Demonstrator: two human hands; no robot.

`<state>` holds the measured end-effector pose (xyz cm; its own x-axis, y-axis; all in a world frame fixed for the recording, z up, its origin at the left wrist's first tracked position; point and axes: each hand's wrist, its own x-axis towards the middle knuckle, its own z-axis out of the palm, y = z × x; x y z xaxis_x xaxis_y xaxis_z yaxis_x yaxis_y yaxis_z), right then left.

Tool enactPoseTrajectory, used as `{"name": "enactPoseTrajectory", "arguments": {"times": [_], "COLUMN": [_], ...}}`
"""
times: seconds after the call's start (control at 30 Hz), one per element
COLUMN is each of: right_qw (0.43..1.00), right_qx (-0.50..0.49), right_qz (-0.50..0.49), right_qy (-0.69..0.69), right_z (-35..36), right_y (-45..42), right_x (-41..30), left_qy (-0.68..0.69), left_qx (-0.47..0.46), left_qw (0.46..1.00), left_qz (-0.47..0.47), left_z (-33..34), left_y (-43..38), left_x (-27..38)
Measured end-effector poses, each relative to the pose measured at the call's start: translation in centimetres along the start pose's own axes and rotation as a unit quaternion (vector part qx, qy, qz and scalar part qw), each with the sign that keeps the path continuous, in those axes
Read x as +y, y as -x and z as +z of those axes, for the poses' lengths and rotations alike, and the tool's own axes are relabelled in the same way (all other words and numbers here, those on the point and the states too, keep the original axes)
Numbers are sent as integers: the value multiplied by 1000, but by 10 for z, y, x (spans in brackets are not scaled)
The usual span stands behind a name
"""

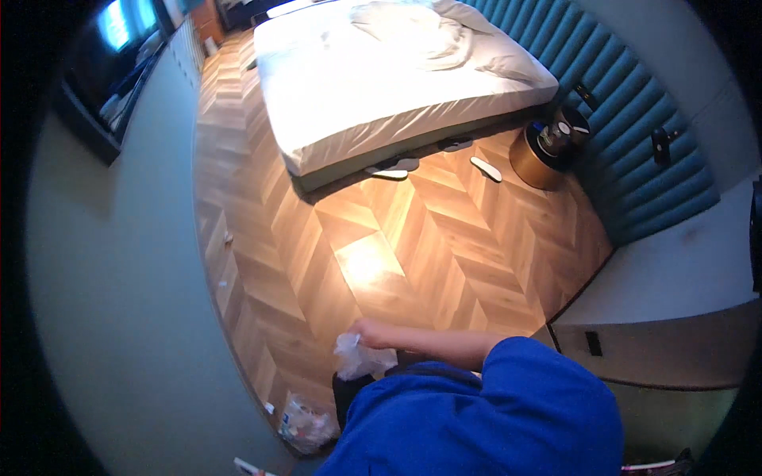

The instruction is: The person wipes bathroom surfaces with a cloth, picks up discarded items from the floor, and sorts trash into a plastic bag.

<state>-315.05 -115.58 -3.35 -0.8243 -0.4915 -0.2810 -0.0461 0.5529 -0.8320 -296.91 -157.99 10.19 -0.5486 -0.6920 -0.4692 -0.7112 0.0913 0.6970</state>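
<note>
My right hand (370, 333) is closed on the gathered top of a translucent white plastic bag (360, 360), which hangs in front of my legs. Below it and to the left, a clear plastic bag (306, 425) with mixed contents stands on the herringbone wood floor (428, 256), against the wall. A white strip-like object (245, 466) shows at the bottom edge. The skin-toned patch beside it may be my left hand (260, 473), but too little is visible to tell whether it grips anything.
Ahead is a bed (357, 107) with pale bedding. Slippers (486, 169) lie beside it. A round bedside table (530, 163) bearing several items stands by the teal padded panel (643, 166). Small white scraps (269, 408) dot the floor along the left wall (137, 250). Drawers (655, 345) are at right.
</note>
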Motion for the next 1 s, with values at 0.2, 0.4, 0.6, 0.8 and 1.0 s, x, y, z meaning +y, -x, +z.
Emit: {"name": "enactPoseTrajectory", "arguments": {"times": [0.2,0.4,0.6,0.8,1.0], "right_qw": [962,903,819,761,779], "right_qx": [212,319,372,498,477], "right_qz": [171,285,435,403,350], "right_qy": [-3,-45,-42,-103,-210], "right_z": [-140,-252,-326,-389,-462], "right_y": [8,20,38,3,-13], "right_x": [102,186,254,291,339], "left_qy": [35,-179,-271,-329,-377], "left_qx": [-165,-227,-282,-222,-142], "left_qw": [982,915,813,773,758], "left_qz": [83,280,432,495,513], "left_z": [190,440,735,962,1071], "left_y": [-100,-175,-164,-201,-235], "left_x": [99,258,435,538,565]}}
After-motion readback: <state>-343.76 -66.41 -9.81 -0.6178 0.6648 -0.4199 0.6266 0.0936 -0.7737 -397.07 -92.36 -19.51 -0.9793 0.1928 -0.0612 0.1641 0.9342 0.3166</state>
